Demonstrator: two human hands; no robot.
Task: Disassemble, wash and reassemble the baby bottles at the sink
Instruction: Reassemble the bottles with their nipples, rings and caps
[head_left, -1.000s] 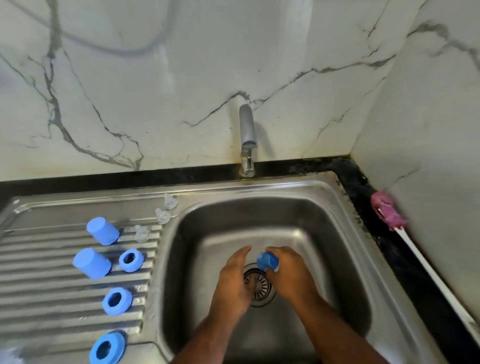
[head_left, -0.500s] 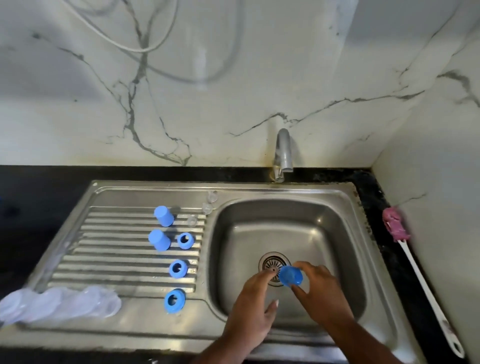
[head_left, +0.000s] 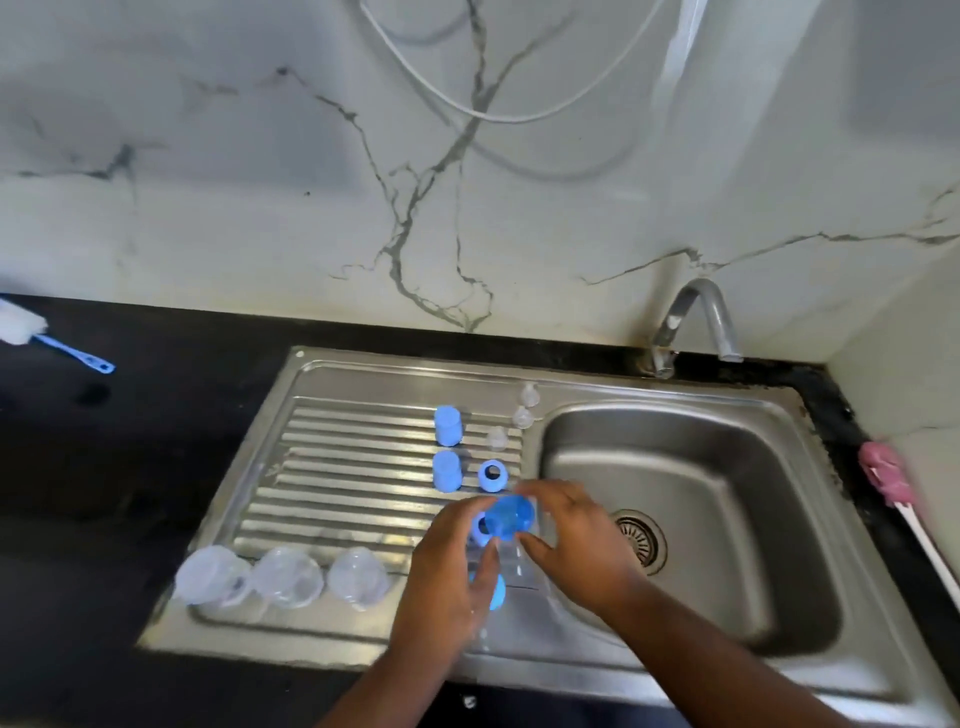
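Note:
My right hand (head_left: 571, 535) pinches a blue bottle cap (head_left: 511, 516) over the right edge of the drainboard (head_left: 337, 467). My left hand (head_left: 447, 566) sits just left of it, its fingertips touching the cap's side. Two more blue caps (head_left: 448, 425) (head_left: 447, 470) stand on the drainboard beside a blue collar ring (head_left: 492, 474). My left hand partly hides two further rings (head_left: 479, 527) (head_left: 497, 592). Three clear nipples (head_left: 522, 417) sit near the basin's corner. Three clear bottles (head_left: 285, 577) lie in a row at the drainboard's front left.
The steel basin (head_left: 727, 467) with its drain (head_left: 639, 540) lies to the right, under the tap (head_left: 696, 317). A pink brush (head_left: 883, 473) with a white handle rests on the right counter edge. A white brush with a blue handle (head_left: 78, 356) lies on the black counter, far left.
Both hands moved left, out of the basin and over the drainboard edge, with the blue cap in my right hand. The view shifted left and back, so the bottles and the left brush appear.

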